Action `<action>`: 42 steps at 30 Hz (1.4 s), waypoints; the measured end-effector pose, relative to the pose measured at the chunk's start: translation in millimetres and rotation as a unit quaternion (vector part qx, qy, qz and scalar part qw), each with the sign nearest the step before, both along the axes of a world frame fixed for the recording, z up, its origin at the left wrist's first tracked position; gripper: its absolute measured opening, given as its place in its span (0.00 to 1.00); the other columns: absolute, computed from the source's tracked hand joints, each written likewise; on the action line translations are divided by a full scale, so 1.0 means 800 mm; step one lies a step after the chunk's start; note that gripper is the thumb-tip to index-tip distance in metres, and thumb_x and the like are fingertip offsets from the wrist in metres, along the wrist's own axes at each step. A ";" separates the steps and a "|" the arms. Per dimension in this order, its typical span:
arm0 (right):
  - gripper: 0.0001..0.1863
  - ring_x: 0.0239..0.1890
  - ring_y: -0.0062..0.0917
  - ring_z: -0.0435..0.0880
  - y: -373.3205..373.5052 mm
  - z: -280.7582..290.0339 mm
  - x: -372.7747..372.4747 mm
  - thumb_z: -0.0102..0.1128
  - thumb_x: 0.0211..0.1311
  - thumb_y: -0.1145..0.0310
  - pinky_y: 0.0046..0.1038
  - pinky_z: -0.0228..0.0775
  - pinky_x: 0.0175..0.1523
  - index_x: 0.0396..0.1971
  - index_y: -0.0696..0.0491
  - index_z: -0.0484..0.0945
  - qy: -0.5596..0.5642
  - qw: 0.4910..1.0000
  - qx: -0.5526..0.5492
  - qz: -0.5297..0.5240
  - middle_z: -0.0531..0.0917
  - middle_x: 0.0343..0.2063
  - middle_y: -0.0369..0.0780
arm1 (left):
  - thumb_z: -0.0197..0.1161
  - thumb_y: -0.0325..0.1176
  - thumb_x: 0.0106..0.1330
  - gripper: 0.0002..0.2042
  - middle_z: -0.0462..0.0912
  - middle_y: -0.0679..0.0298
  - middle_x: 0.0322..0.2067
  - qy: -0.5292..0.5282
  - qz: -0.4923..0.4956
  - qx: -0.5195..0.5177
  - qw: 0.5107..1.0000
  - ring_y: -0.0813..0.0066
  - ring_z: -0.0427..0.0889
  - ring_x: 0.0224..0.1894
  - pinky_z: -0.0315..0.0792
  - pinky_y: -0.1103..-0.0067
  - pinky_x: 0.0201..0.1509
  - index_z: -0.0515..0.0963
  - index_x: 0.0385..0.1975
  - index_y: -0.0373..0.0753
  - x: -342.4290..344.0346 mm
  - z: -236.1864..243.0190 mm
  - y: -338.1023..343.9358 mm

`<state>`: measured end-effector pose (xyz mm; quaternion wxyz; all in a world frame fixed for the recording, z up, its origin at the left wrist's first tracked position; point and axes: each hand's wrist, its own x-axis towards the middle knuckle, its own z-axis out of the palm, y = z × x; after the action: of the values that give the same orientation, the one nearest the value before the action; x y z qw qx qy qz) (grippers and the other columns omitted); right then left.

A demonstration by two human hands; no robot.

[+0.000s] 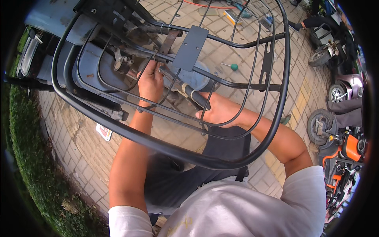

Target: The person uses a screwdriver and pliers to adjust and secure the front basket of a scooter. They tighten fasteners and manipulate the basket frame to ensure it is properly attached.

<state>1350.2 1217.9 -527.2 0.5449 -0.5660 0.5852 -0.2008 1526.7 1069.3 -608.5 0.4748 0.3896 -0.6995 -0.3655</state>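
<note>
A black wire-and-tube rack (136,136) spans the space over both my forearms. Through its bars, my left hand (151,83) pinches at a metal part beside the rusty bracket (169,41); its fingertips are partly hidden, and what they hold is too small to name. My right hand (221,110) wraps round the lower end of a dark cylindrical bar with tan bands (192,94), which slants up toward my left hand. A flat dark plate (191,48) sits on the rack just beyond both hands. Behind the bar shows a pale blue round basin (199,77).
The worn blue vehicle body (96,63) stands at left. A green-handled screwdriver (234,67), a yellow-edged case (232,17) and a teal power tool (244,12) lie on the paving. A hedge (35,158) borders the left; parked scooters, one orange (351,148), line the right.
</note>
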 end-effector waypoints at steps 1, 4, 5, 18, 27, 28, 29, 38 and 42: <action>0.17 0.33 0.20 0.73 0.001 0.000 0.004 0.60 0.59 0.71 0.26 0.69 0.40 0.47 0.61 0.72 -0.049 0.998 0.023 -0.015 0.77 0.29 0.36 | 0.56 0.29 0.70 0.06 0.80 0.65 0.24 0.063 -0.019 0.028 0.997 0.81 0.75 0.24 0.70 0.82 0.29 0.78 0.35 0.34 -0.007 -0.001 0.001; 0.16 0.30 0.18 0.74 0.009 0.003 0.021 0.59 0.64 0.73 0.23 0.70 0.34 0.50 0.60 0.71 -0.213 0.966 0.133 -0.062 0.76 0.27 0.35 | 0.55 0.30 0.71 0.07 0.80 0.68 0.28 0.238 -0.077 0.179 0.952 0.82 0.75 0.29 0.69 0.83 0.33 0.79 0.39 0.35 -0.029 0.003 0.011; 0.17 0.28 0.18 0.75 0.011 -0.002 0.023 0.59 0.63 0.73 0.23 0.70 0.32 0.50 0.60 0.71 -0.265 0.954 0.127 -0.060 0.75 0.26 0.35 | 0.55 0.30 0.71 0.07 0.80 0.68 0.28 0.234 -0.077 0.187 0.951 0.82 0.75 0.29 0.69 0.83 0.32 0.78 0.40 0.35 -0.034 0.010 0.019; 0.12 0.21 0.18 0.71 0.011 -0.036 0.069 0.59 0.62 0.65 0.22 0.62 0.23 0.34 0.57 0.69 -0.301 0.949 0.020 -0.092 0.74 0.20 0.35 | 0.59 0.39 0.69 0.12 0.83 0.60 0.32 0.157 -0.204 0.313 0.914 0.79 0.77 0.30 0.72 0.80 0.35 0.76 0.36 0.34 0.009 0.035 0.004; 0.14 0.26 0.20 0.69 0.012 -0.071 0.066 0.61 0.64 0.64 0.27 0.63 0.33 0.38 0.58 0.71 -0.191 0.971 -0.090 -0.109 0.72 0.21 0.34 | 0.58 0.39 0.70 0.14 0.85 0.61 0.34 0.082 -0.228 0.294 0.924 0.78 0.80 0.36 0.75 0.80 0.41 0.78 0.39 0.32 0.016 0.043 -0.002; 0.15 0.25 0.19 0.73 0.015 -0.075 0.064 0.60 0.65 0.63 0.26 0.66 0.33 0.41 0.59 0.71 -0.184 0.973 -0.100 -0.094 0.75 0.23 0.34 | 0.57 0.39 0.70 0.14 0.85 0.61 0.34 0.067 -0.227 0.292 0.927 0.78 0.81 0.36 0.75 0.79 0.42 0.78 0.40 0.32 0.016 0.043 -0.002; 0.15 0.26 0.18 0.74 0.016 -0.078 0.064 0.60 0.65 0.63 0.26 0.68 0.34 0.41 0.59 0.71 -0.219 0.969 -0.072 -0.092 0.76 0.24 0.33 | 0.57 0.39 0.71 0.14 0.85 0.61 0.34 0.053 -0.226 0.290 0.928 0.77 0.81 0.37 0.75 0.79 0.42 0.78 0.40 0.32 0.017 0.044 -0.001; 0.16 0.31 0.15 0.73 0.000 -0.085 0.075 0.62 0.64 0.63 0.21 0.69 0.34 0.43 0.60 0.74 -0.403 0.906 0.034 -0.123 0.75 0.29 0.32 | 0.56 0.36 0.71 0.12 0.84 0.59 0.37 0.063 -0.277 0.292 0.913 0.71 0.82 0.42 0.75 0.75 0.49 0.78 0.41 0.32 0.023 0.047 -0.008; 0.18 0.31 0.16 0.66 -0.005 -0.096 0.081 0.63 0.63 0.59 0.21 0.62 0.36 0.38 0.60 0.74 -0.341 0.931 -0.008 -0.131 0.70 0.27 0.31 | 0.56 0.35 0.71 0.11 0.83 0.59 0.37 0.044 -0.297 0.290 0.909 0.70 0.82 0.43 0.75 0.73 0.51 0.78 0.42 0.33 0.025 0.048 -0.014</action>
<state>1415.3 1214.0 -604.1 0.6758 -0.3863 0.4314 -0.4561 1546.3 1058.4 -570.4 0.2407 0.2681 -0.6246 -0.6929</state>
